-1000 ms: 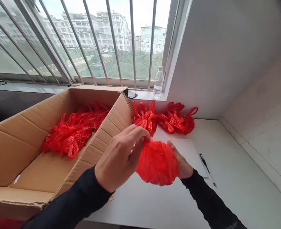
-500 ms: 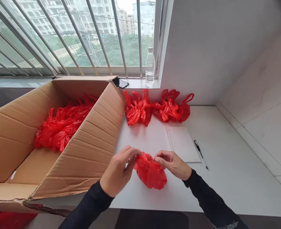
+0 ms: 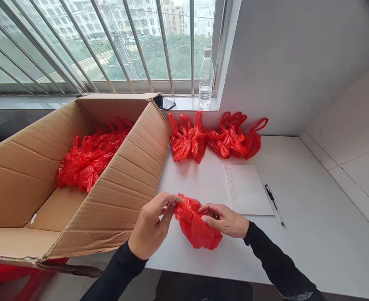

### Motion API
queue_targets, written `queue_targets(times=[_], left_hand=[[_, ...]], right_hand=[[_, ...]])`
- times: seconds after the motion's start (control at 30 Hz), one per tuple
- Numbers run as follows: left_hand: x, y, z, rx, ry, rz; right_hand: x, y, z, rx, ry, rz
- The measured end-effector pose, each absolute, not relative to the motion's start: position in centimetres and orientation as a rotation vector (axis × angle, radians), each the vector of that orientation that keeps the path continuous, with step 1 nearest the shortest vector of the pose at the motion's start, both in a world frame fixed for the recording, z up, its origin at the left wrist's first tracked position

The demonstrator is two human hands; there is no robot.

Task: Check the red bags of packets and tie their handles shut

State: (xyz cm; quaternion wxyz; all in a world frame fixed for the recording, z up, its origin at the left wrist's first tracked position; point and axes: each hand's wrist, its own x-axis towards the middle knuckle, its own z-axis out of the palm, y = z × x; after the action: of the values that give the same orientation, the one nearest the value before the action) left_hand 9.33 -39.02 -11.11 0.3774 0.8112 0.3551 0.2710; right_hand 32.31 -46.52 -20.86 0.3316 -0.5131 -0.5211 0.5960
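A crumpled red plastic bag (image 3: 197, 228) rests on the white table (image 3: 297, 234) near its front edge. My left hand (image 3: 153, 225) pinches the bag's upper left part with thumb and fingers. My right hand (image 3: 226, 219) grips the bag's right side, fingers curled onto the plastic. Both sleeves are black.
An open cardboard box (image 3: 131, 175) with several tied red bags (image 3: 87, 156) stands on the left. More tied red bags (image 3: 219, 138) lie against the wall. A white sheet (image 3: 247, 190) and a pen (image 3: 274, 202) lie to the right. A water bottle (image 3: 206, 77) and a phone (image 3: 165, 103) sit on the sill.
The bag came down from mid-air onto the table a second ago. Since half a second ago both hands keep their pinch, with little movement; the view shifted slightly.
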Motion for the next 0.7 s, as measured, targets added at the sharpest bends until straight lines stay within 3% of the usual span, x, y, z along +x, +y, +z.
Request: queue_targets(times=[0.23,0.47,0.7], left_hand=[[8.7,-38.6,-11.6,2.091,0.933,0.772],[5.3,-38.8,-14.6,2.163,1.301,0.700],[8.1,-39.6,-14.5,2.372,1.229,0.747]], right_hand=[[32.4,-46.9,-19.1,-1.403,-1.370,1.342],[36.1,-49.7,-19.9,-1.752,-1.319,1.020],[36.2,-50.3,-20.9,-1.678,-1.143,1.012]])
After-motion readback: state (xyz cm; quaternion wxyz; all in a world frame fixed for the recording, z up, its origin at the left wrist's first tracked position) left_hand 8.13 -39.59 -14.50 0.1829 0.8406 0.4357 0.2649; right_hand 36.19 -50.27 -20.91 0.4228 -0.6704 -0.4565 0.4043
